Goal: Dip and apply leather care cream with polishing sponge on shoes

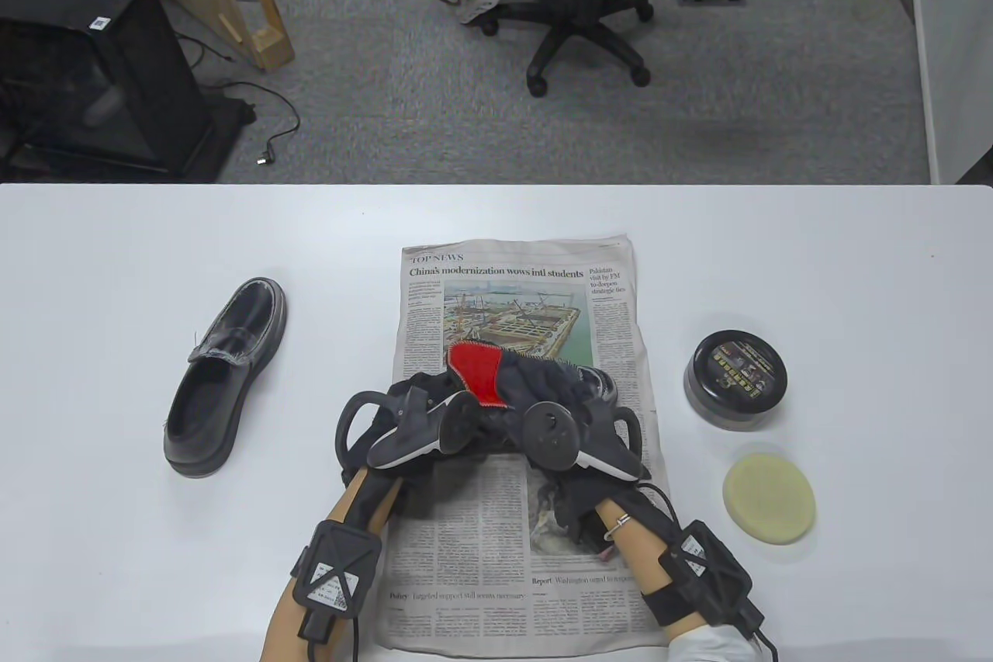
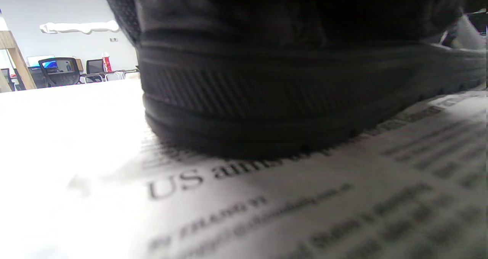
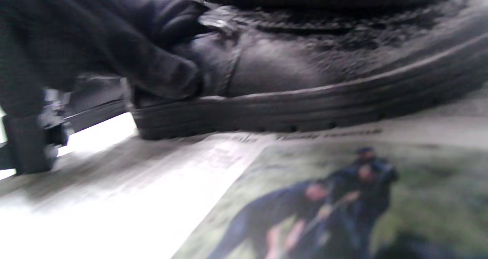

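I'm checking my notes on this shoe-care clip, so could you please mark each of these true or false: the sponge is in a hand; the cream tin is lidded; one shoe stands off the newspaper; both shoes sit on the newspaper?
1. The sponge is in a hand. False: the polishing sponge lies on the table, untouched.
2. The cream tin is lidded. True.
3. One shoe stands off the newspaper. True: the left shoe is on bare table.
4. Both shoes sit on the newspaper. False: only the held shoe does.
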### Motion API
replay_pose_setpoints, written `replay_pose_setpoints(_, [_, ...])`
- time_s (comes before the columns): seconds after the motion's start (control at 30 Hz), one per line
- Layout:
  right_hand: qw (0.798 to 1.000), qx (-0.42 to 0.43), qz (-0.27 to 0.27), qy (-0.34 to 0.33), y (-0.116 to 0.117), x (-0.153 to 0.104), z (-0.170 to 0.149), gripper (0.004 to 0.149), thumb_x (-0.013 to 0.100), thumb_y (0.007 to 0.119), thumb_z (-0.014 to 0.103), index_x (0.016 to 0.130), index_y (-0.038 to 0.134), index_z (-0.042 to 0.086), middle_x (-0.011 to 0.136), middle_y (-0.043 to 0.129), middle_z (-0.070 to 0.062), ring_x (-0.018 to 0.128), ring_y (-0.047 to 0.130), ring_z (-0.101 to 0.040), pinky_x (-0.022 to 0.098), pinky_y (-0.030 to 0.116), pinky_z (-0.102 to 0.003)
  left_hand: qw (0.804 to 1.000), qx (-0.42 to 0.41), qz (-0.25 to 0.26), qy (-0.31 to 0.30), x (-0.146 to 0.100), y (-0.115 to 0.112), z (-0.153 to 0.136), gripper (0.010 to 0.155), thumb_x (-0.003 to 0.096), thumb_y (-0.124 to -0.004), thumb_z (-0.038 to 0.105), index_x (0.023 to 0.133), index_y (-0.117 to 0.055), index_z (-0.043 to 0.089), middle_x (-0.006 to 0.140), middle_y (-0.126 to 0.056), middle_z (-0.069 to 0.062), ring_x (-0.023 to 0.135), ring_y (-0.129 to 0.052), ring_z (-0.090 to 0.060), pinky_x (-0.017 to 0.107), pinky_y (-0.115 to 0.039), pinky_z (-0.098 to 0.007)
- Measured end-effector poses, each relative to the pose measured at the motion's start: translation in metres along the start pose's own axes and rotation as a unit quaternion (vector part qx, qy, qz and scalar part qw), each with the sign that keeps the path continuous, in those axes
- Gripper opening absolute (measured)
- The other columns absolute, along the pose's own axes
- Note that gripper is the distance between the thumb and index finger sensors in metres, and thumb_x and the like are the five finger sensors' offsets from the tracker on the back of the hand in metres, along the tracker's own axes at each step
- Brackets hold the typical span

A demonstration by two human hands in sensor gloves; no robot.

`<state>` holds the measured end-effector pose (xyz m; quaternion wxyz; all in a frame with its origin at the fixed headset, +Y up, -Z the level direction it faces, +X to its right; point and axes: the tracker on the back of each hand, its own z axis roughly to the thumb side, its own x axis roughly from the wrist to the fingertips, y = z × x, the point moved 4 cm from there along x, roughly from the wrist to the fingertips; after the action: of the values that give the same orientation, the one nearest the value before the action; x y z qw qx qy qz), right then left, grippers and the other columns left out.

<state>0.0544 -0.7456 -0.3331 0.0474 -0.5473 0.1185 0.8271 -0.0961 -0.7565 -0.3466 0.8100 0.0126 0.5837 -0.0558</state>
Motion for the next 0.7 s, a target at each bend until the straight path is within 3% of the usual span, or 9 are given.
replay_pose_setpoints(0.13, [0.998,-0.023,0.01,0.056,0.0,0.006,-0.027,0.059,0.066,0.037,0.04,0.118,0.03,0.013,0.12,0.033,-0.023,0.108,0.033,-0.051,0.069,0.035,-0.068,1.0,-0.001,0.003,0.008,0.0,0.0,-0.001,0.089,0.0313,-0.074,0.068,0.111,-0.057,0.034,0.11,-0.079,0.005,0.096,-0.083,-0.02,0.071,-0.074,-0.046])
replay_pose_setpoints(0.37, [0.995,-0.054,0.009,0.077,0.0,-0.024,-0.044,0.058,0.067,0.039,0.037,0.117,0.033,0.009,0.117,0.03,-0.025,0.104,0.031,-0.054,0.069,0.041,-0.063,1.0,-0.001,0.004,0.018,-0.001,0.001,-0.002,0.089,0.0311,-0.074,0.069,0.111,-0.059,0.032,0.108,-0.082,0.003,0.094,-0.084,-0.021,0.069,-0.075,-0.046])
replay_pose_setpoints(0.53, [0.999,0.042,0.028,0.009,0.001,-0.04,-0.023,0.057,0.067,0.041,0.037,0.116,0.036,0.009,0.117,0.033,-0.024,0.105,0.03,-0.054,0.07,0.041,-0.065,1.0,-0.002,0.001,0.008,0.001,0.0,-0.001,0.087,0.0313,-0.074,0.068,0.11,-0.059,0.034,0.109,-0.08,0.005,0.096,-0.082,-0.021,0.072,-0.074,-0.046])
replay_pose_setpoints(0.7, [0.99,0.131,0.041,-0.026,-0.002,-0.021,-0.006,0.057,0.067,0.04,0.038,0.118,0.032,0.014,0.119,0.026,-0.023,0.106,0.024,-0.053,0.071,0.035,-0.065,1.0,-0.005,0.001,0.003,0.001,0.0,0.0,0.087,0.0311,-0.074,0.067,0.11,-0.058,0.035,0.111,-0.078,0.007,0.098,-0.081,-0.02,0.074,-0.072,-0.047])
